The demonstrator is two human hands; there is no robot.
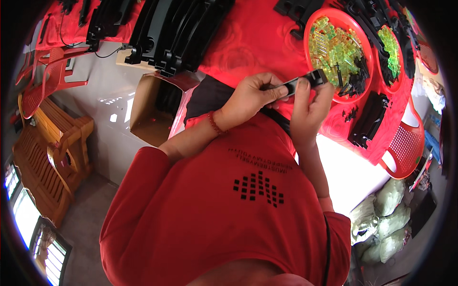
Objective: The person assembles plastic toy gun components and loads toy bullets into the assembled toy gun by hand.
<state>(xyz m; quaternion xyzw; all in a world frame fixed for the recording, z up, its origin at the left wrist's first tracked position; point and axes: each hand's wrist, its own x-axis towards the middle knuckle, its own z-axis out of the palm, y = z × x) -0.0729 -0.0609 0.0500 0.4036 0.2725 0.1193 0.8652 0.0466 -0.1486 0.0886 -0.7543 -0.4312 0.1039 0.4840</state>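
Observation:
Both my hands are up in front of my chest, at the near edge of the red-covered table, gripping one narrow black plastic part point(315, 76). My left hand point(250, 99) is closed on its left end, with thumb and fingers pinching it. At the other end, my right hand point(310, 107) is closed too, its thumb pressed along the top. The part slants up to the right, and a squarish hollow shows at its right end. Just beyond my right hand stands a red round basin point(308, 28) of small clear yellow-green pieces point(329, 43) and some small black pieces point(352, 74).
Long black curved parts point(179, 33) lie stacked at the table's far left. Below them stands an open cardboard box point(145, 112) with black parts inside. A second red basin point(398, 78), black parts point(369, 119) and a red chair point(408, 143) are at right. A wooden bench point(43, 162) is left.

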